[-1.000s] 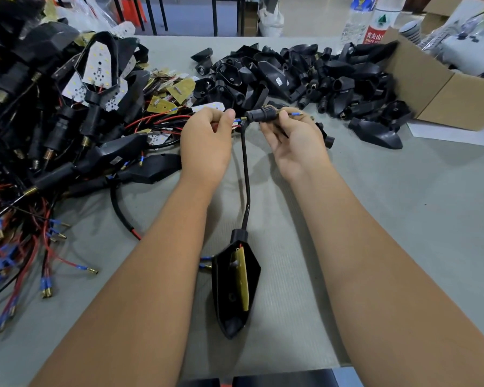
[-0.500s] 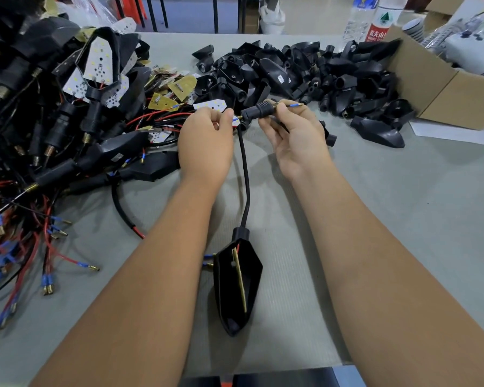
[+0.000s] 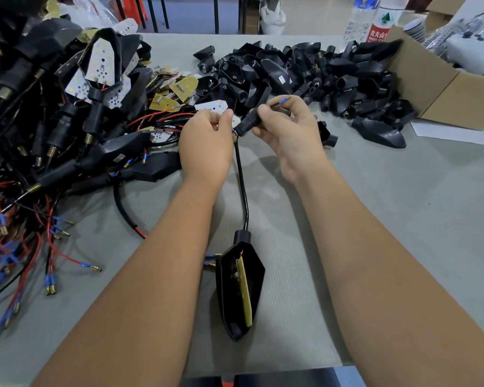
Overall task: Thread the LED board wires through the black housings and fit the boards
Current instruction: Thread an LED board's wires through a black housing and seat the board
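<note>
A black pointed housing [image 3: 235,303] lies on the grey table between my forearms, with a yellow-backed LED board [image 3: 245,291] standing on edge inside it. A black sleeved cable [image 3: 242,185] runs from its neck up to my hands. My right hand [image 3: 288,129] grips a small black stem piece [image 3: 249,122] on the cable's end; a blue-tipped wire [image 3: 282,101] sticks out past its fingers. My left hand [image 3: 207,141] pinches the wires just left of the stem's mouth.
A tangle of finished housings with red and black wires [image 3: 39,135] fills the left. Loose LED boards [image 3: 176,90] lie behind my left hand. A heap of black housings [image 3: 305,71] spills from a tipped cardboard box [image 3: 444,88] at the right. Bottles [image 3: 375,18] stand at the back.
The stem piece has tilted, its right end rising, and has slid left along the wires toward my left hand. More blue-tipped wire shows past my right fingers.
</note>
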